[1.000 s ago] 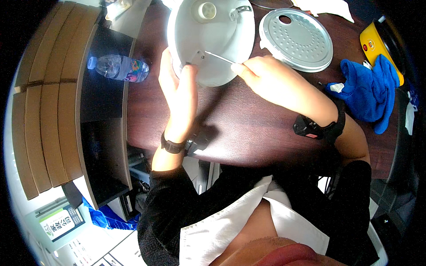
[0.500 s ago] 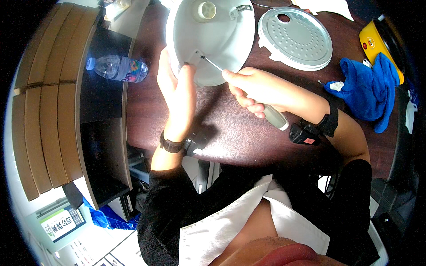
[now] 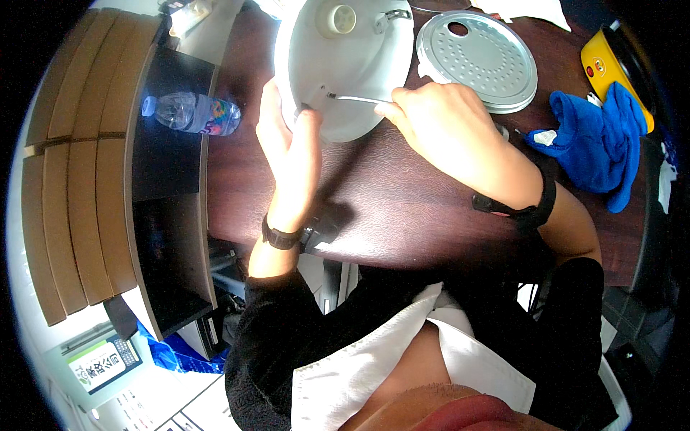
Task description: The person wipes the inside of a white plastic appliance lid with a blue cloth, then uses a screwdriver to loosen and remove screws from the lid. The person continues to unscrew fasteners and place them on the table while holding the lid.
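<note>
A white, bowl-like housing (image 3: pixel 370 61) stands tilted at the top of the view, its hollow inside toward me. Inside it are a round socket (image 3: pixel 341 19) and small metal brackets. My left hand (image 3: pixel 291 154) grips the housing's lower left rim, thumb on the near side. In my right hand (image 3: pixel 449 129) is a screwdriver (image 3: pixel 359 99), its thin shaft running nearly level to the left. The tip meets a small metal fitting (image 3: pixel 330 95) low on the inner wall. Most of the handle is hidden by the right hand, whose back faces up.
A round grey perforated lid (image 3: pixel 481 61) lies right of the housing. Farther right are a blue cloth (image 3: pixel 596 144) and a yellow container (image 3: pixel 604 65). A water bottle (image 3: pixel 190 113) lies on the dark shelf at left, beside stacked brown boxes (image 3: pixel 79 144).
My right hand has rolled over, back upward, and shifted slightly right. The screwdriver's shaft has swung from slanting to nearly level. My left hand holds the same spot.
</note>
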The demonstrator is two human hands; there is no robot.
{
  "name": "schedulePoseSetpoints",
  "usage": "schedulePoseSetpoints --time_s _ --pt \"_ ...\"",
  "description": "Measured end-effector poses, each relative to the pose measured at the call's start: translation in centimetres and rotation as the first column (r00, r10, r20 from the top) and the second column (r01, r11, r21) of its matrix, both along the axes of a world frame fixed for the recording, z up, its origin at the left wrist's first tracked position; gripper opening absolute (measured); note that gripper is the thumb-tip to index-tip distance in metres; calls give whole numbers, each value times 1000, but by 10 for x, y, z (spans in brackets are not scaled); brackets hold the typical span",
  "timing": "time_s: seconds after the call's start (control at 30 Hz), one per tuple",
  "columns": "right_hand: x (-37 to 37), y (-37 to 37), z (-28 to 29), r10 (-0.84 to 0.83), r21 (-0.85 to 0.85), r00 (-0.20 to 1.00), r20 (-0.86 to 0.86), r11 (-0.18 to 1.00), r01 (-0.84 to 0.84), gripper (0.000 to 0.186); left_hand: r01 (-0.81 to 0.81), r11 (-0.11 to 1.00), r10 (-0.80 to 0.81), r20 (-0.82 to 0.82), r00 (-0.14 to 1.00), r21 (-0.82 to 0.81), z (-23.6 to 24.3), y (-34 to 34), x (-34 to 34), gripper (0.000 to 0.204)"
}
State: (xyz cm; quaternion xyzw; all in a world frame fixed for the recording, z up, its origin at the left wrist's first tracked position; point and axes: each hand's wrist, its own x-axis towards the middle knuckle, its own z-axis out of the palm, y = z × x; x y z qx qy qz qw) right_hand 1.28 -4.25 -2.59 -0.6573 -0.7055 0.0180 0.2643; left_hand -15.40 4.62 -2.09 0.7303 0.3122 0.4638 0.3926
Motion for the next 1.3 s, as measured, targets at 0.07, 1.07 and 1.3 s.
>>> schedulePoseSetpoints --time_s 0.07,1.07,1.3 --pt "4 1 -3 24 -98 969 -247 994 -50 34 8 1000 -9 26 1000 20 -2 5 -1 28" --pt "-17 5 -14 -416 -324 33 -909 653 -685 45 -4 998 6 -29 1000 64 -2 8 -4 32" --pt "-5 0 -11 96 -104 969 -227 987 -122 31 8 991 0 -61 998 131 -1 5 -4 35"
